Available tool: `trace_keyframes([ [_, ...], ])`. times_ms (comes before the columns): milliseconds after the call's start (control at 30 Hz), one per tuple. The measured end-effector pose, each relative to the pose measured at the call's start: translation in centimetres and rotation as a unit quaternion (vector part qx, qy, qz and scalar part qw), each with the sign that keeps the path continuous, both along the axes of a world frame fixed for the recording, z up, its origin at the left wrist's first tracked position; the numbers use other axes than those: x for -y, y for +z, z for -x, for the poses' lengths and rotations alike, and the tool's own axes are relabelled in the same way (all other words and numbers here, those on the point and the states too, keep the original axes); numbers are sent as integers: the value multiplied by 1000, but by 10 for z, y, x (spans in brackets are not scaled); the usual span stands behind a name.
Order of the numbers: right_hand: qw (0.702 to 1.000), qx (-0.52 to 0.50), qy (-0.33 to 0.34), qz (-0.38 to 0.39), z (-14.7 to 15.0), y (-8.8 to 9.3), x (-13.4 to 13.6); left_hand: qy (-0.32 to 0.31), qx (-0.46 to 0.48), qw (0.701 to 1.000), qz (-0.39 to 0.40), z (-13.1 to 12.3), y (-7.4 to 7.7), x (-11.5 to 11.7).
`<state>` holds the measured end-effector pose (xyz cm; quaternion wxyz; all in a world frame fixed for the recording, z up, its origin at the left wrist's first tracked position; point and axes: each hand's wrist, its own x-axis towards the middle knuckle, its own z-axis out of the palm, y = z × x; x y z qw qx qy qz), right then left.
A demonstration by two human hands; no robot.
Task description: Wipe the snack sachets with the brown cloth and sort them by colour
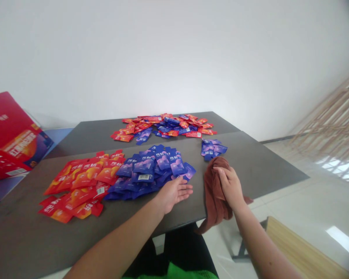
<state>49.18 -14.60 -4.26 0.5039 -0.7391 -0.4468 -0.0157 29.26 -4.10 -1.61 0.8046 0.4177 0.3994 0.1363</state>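
My left hand (pixel 174 192) lies open on the dark table (pixel 264 170), fingers stretched out beside the near edge of a heap of blue sachets (pixel 151 170). My right hand (pixel 229 186) is closed on a brown cloth (pixel 215 197) that is bunched on the table's near edge and hangs over it. A heap of red sachets (pixel 81 182) lies left of the blue heap. A small stack of blue sachets (pixel 212 149) sits just beyond the cloth.
A mixed pile of red and blue sachets (pixel 165 126) lies at the far side of the table. A red carton (pixel 8 135) stands at the left. A wooden seat edge (pixel 302 248) shows at the lower right, over a glossy tiled floor.
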Motion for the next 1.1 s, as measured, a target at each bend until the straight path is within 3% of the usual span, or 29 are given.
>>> trace_keyframes([
  [67, 1000, -3, 0, 1, 1, -1, -1, -41, -12, 999, -16, 0, -2, 4],
  [200, 1000, -21, 1, -7, -3, 0, -3, -75, 5, 975, -208, -2, -8, 14],
  [333, 996, -63, -40, -42, 6, 8, 0, -81, 48, 917, -387, -3, -15, 20],
  [433, 989, -119, -59, -68, 36, 20, 8, -104, 85, 860, -492, 0, -19, 28],
  [533, 983, -181, 22, -35, 75, 36, 20, -125, 119, 802, -571, 4, -21, 35],
  [633, 972, -185, 144, 21, 87, 48, 23, -101, 122, 784, -600, 6, -20, 36],
  [700, 978, -148, 136, 47, 68, 50, 14, -100, 108, 789, -597, 6, -18, 33],
  [800, 996, -26, -17, 89, 13, 43, -15, -122, 94, 794, -589, 2, -17, 24],
  [867, 977, 130, -84, 150, -23, 33, -40, -133, 87, 793, -588, -1, -18, 19],
  [967, 963, 196, -43, 180, -53, 14, -72, -136, 78, 789, -594, -3, -21, 17],
  [1100, 930, 271, 20, 249, -56, -8, -96, -138, 63, 784, -602, 0, -21, 20],
])
